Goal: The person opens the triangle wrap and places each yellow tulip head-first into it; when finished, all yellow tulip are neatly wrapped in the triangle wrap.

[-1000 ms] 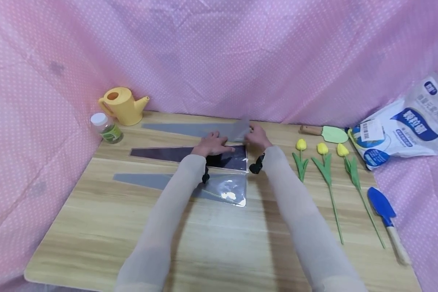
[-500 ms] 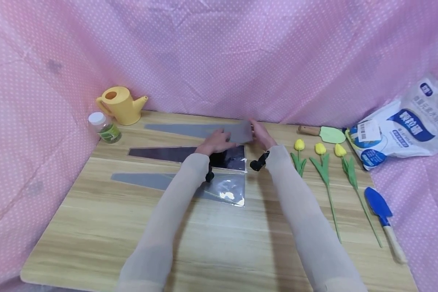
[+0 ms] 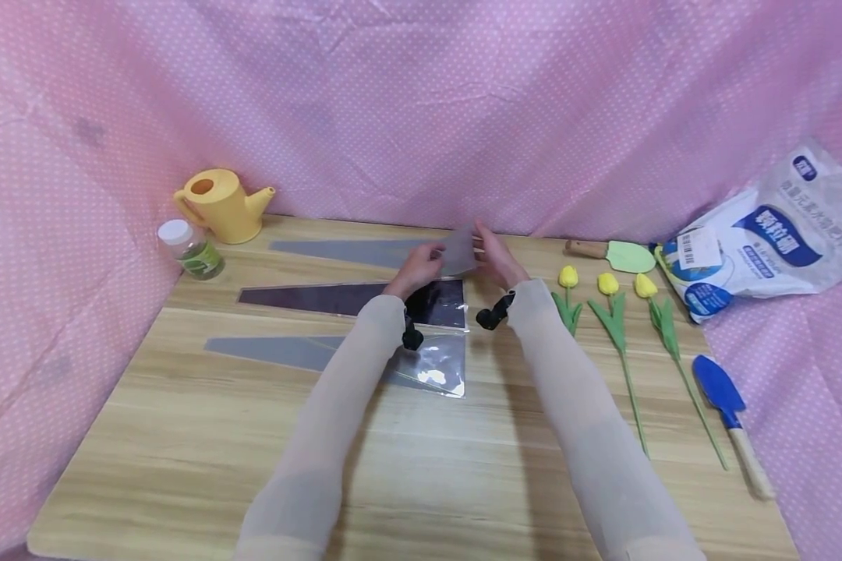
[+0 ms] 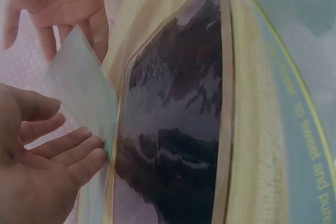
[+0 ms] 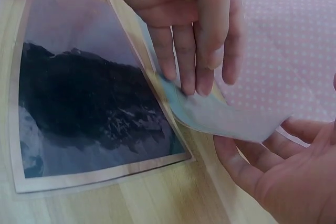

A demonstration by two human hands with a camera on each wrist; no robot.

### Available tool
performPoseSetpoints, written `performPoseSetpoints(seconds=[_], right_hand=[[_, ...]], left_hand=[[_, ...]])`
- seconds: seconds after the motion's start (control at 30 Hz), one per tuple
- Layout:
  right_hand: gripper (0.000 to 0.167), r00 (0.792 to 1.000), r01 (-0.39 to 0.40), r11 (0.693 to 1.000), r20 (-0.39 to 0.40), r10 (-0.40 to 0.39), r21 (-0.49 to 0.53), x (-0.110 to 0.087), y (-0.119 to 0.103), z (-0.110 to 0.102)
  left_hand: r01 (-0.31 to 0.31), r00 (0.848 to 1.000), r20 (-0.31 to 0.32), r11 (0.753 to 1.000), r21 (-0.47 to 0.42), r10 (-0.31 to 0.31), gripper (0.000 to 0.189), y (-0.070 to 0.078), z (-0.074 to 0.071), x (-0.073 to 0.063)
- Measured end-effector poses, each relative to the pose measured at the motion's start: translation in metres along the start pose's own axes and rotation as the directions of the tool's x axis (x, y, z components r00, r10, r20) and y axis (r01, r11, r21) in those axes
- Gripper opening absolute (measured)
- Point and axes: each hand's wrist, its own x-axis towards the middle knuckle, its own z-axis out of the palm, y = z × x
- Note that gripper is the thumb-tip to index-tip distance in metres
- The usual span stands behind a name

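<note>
On the wooden table [image 3: 182, 467], the farthest grey sheet [image 3: 458, 251] curves up between left grip [image 3: 419, 269] and right grip [image 3: 498, 261], both unclenched.

The head view looks forward and down from well above most of the wooden table [image 3: 182, 444]. The close left wrist view faces right past the left hand [image 4: 47, 161]; the right wrist view, as close, faces left past the right hand [image 5: 299, 177]. Both share the grey sheet [image 5: 228, 114] and dark sheet [image 4: 176, 103].
</note>
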Motion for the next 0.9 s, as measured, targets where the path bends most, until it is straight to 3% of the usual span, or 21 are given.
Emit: performPoseSetpoints(seconds=[0.37,0.53,0.63,0.9], right_hand=[[0.066,0.999,0.033,0.999,0.039,-0.033,-0.015,-0.003,0.0,0.014],[0.072,0.995,0.071,0.996,0.081,-0.067,-0.056,-0.003,0.003,0.017],[0.072,0.994,0.076,0.996,0.087,-0.071,-0.053,-0.004,0.002,0.019],[0.07,0.998,0.03,0.999,0.062,-0.029,-0.016,0.001,0.001,0.022]], left_hand=[[0.049,0.996,-0.074,0.993,-0.108,-0.057,0.039,0.0,0.0,0.002],[0.079,0.992,-0.079,0.967,-0.244,-0.101,0.05,-0.001,-0.001,0.002],[0.088,0.99,-0.08,0.956,-0.28,-0.114,0.051,-0.001,-0.002,0.001],[0.062,0.976,-0.177,0.941,-0.331,-0.127,0.022,0.002,-0.001,0.0]])
